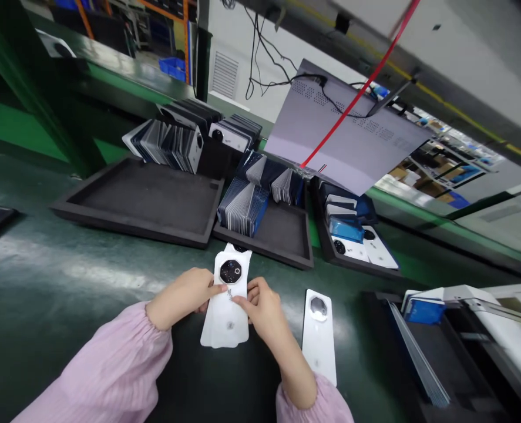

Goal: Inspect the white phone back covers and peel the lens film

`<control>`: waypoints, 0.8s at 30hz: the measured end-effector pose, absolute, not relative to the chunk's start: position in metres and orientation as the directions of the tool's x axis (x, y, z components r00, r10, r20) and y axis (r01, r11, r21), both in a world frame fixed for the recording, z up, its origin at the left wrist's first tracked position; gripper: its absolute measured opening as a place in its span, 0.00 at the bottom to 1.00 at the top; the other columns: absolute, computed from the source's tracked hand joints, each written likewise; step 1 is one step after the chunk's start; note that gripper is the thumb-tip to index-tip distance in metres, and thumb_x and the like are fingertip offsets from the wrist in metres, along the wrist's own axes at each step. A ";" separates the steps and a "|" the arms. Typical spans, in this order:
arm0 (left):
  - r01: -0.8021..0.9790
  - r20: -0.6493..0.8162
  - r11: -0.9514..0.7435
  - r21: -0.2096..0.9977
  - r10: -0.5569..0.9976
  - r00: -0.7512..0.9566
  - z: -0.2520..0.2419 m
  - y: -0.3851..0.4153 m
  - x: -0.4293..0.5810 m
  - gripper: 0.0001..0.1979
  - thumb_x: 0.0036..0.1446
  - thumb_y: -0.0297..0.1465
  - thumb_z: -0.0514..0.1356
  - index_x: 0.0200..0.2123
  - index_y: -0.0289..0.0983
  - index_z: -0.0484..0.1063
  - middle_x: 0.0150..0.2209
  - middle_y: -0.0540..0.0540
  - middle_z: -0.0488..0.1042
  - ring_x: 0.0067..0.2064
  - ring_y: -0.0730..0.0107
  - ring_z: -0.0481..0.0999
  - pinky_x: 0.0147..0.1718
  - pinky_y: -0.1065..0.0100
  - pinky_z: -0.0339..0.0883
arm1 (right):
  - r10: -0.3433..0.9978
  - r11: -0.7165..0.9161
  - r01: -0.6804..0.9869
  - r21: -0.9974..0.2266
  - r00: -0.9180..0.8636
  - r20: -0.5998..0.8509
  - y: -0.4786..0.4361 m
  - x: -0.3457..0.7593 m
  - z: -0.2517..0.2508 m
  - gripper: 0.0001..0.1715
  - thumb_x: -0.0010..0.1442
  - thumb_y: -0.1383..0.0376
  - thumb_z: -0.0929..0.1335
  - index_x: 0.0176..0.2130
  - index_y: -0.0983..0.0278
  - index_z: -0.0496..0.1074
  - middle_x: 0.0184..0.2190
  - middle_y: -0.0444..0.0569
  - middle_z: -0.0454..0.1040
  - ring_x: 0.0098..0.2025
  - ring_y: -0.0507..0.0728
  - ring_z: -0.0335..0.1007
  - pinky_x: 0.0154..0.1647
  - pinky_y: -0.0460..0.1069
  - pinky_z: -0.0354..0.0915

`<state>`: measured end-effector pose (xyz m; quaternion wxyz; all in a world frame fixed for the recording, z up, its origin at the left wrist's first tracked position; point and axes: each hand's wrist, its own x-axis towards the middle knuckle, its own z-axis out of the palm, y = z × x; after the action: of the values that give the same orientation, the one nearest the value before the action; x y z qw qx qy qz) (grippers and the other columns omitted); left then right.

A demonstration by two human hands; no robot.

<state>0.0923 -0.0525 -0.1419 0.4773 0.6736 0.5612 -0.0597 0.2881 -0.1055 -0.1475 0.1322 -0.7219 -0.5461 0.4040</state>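
Two overlapping white phone back panels, each thin and with a round black camera area at the top, are between my hands above the dark green bench. My left hand pinches their left edge, thumb on the front face. From the other side, my right hand grips the right edge, its thumb lying on the panel's middle. The rear panel shows only at its top and lower left. On the bench to the right lies a separate white phone back, with a shiny camera circle.
Beyond my hands stand a black foam tray, a second tray with stacked panels, and a third tray with white and blue pieces. Another black tray is at right. A red strap hangs diagonally.
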 end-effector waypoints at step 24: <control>-0.081 -0.022 0.075 0.994 0.852 0.522 0.008 -0.060 0.150 0.20 0.58 0.46 0.60 0.38 0.34 0.80 0.28 0.49 0.74 0.28 0.67 0.67 0.27 0.70 0.59 | 0.991 -0.021 -0.020 -1.000 0.129 -0.023 -0.132 0.324 -0.006 0.39 0.59 0.41 0.75 0.62 0.57 0.76 0.35 0.48 0.84 0.29 0.54 0.76 0.31 0.46 0.70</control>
<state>0.1503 -0.0602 0.0076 0.6531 0.5785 0.3333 0.3573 0.3241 -0.1324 -0.0055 0.5305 -0.5319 -0.4564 0.4769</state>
